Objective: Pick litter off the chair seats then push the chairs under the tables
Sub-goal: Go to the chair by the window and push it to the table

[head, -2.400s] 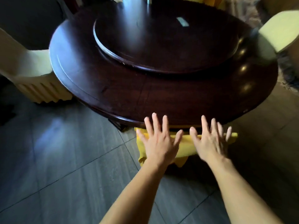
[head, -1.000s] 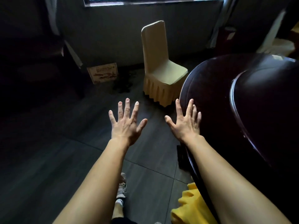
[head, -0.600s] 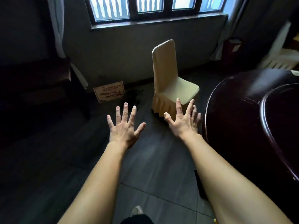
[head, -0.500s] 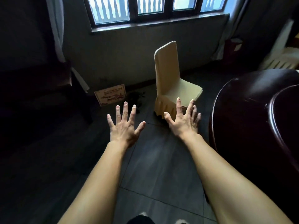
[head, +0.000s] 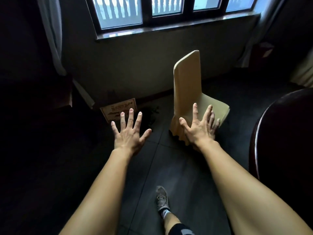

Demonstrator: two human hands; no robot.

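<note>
Step in hand, by judgement: approach to next chair (head: 189, 92), no contact yet. Left hand (head: 129, 133) and right hand (head: 200, 128) both held out in front, palms down, fingers spread wide, nothing gripped. Chair w/ cream cover standing upright on floor (head: 169, 167) below window (head: 166, 11), well apart from round dark bench (head: 284, 141) at right edge of view; seat turned toward bench, back toward left. Seat partly hidden behind right hand; visible part looks bare, no litter seen, but light is dim so cannot tell for sure. One foot in shoe (head: 162, 199) forward on floor. Sign board (head: 119, 110) leaning at wall foot, dark spot beside it.

Next move calls for: step closer, check whole seat, pick litter if any; then grasp chair back at top w/ both hands and push seat-first toward bench rim, straight, so skirt does not catch.
</note>
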